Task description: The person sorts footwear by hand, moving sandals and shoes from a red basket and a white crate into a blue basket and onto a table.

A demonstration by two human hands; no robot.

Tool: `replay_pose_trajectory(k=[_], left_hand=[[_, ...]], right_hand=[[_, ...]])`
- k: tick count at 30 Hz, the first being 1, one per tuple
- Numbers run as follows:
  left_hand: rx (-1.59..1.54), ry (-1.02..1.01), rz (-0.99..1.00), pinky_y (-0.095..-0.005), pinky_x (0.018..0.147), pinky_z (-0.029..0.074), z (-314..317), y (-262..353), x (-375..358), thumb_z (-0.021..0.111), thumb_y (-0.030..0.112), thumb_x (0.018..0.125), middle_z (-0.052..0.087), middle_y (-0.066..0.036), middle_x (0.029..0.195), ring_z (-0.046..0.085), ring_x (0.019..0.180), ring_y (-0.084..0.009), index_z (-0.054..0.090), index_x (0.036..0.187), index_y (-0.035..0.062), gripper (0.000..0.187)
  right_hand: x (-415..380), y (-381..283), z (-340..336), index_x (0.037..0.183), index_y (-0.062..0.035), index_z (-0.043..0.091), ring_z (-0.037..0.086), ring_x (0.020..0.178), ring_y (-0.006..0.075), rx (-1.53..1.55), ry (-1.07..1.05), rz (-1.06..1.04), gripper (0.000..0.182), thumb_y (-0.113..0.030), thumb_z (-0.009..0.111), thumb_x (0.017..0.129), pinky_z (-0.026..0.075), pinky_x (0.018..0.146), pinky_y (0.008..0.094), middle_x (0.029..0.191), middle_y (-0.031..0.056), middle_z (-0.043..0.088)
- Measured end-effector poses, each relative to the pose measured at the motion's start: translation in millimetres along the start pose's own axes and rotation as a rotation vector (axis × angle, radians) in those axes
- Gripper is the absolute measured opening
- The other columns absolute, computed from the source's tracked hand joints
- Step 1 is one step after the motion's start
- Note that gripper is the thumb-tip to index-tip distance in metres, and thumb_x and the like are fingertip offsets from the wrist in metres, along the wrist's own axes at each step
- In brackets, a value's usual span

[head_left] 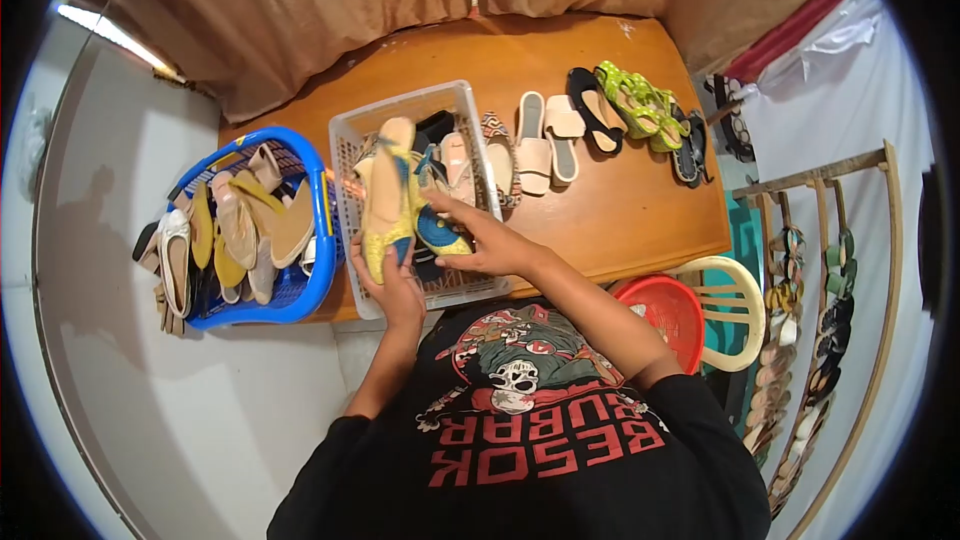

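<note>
My left hand (397,292) is closed around the toe end of a yellow flat shoe with blue patches (382,202), its beige insole facing up. The matching yellow and blue shoe (440,228) is beside it, gripped at the toe between the thumb and fingers of my right hand (492,242). Both shoes are above a white plastic basket (462,92) on the table. Inside that basket lie a pink-beige shoe (457,162) and some black footwear, partly covered by the held pair.
A blue basket (322,215) heaped with shoes stands left. Along the orange wooden table (640,215) are patterned flats (497,130), white slides (533,155), black shoes (597,112) and green sandals (640,105). A red basin (668,315), cream chair (745,310) and wooden shoe rack (885,280) are right.
</note>
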State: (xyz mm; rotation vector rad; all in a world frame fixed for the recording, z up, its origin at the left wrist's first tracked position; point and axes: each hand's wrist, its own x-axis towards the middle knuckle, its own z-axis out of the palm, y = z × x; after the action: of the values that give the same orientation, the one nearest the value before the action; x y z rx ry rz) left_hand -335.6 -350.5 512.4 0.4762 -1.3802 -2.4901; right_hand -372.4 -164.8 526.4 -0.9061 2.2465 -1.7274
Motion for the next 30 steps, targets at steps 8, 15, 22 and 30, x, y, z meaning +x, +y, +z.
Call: replay_pose_trajectory(k=[8, 15, 22, 30], left_hand=[[-0.256, -0.103, -0.166, -0.0432, 0.101, 0.053, -89.7, 21.4, 41.2, 0.051, 0.014, 0.1, 0.054, -0.015, 0.141, 0.06, 0.12, -0.0278, 0.042, 0.145, 0.0027, 0.048], [-0.078, -0.239, -0.274, -0.0353, 0.087, 0.055, -27.7, 5.9, 22.4, 0.054, 0.016, 0.102, 0.058, -0.013, 0.131, 0.062, 0.11, -0.0222, 0.042, 0.141, 0.0023, 0.044], [0.041, -0.662, -0.653, -0.031, 0.081, 0.058, 73.8, -66.2, -5.5, 0.064, -0.003, 0.094, 0.056, -0.016, 0.131, 0.064, 0.107, -0.0204, 0.036, 0.141, 0.009, 0.056], [0.405, -0.801, -0.811, -0.0293, 0.063, 0.058, 144.8, -225.1, -66.5, 0.063, -0.011, 0.09, 0.054, -0.018, 0.127, 0.067, 0.08, -0.0199, 0.026, 0.135, 0.0081, 0.061]], right_hand=[[-20.2, 35.9, 0.3, 0.161, -0.0078, 0.026, 0.051, 0.13, 0.0187, 0.951, 0.474, 0.222, 0.095, 0.003, 0.071, 0.078, 0.044, 0.106, 0.0288, 0.141, 0.0112, 0.05], [-70.6, 19.3, -13.5, 0.146, 0.0013, 0.044, 0.053, 0.128, 0.0199, 0.764, 0.748, 0.107, 0.072, 0.0, 0.076, 0.081, 0.041, 0.111, 0.034, 0.139, 0.0125, 0.053], [-147.0, 13.6, -45.6, 0.128, -0.0043, 0.06, 0.05, 0.134, 0.0227, 0.244, 1.066, 0.24, 0.052, 0.006, 0.078, 0.08, 0.041, 0.11, 0.0339, 0.151, 0.0133, 0.043], [-265.4, 67.9, -81.7, 0.111, -0.0052, 0.066, 0.05, 0.136, 0.0399, -0.417, 0.885, 0.707, 0.043, 0.002, 0.08, 0.072, 0.038, 0.113, 0.0427, 0.143, 0.0237, 0.055]])
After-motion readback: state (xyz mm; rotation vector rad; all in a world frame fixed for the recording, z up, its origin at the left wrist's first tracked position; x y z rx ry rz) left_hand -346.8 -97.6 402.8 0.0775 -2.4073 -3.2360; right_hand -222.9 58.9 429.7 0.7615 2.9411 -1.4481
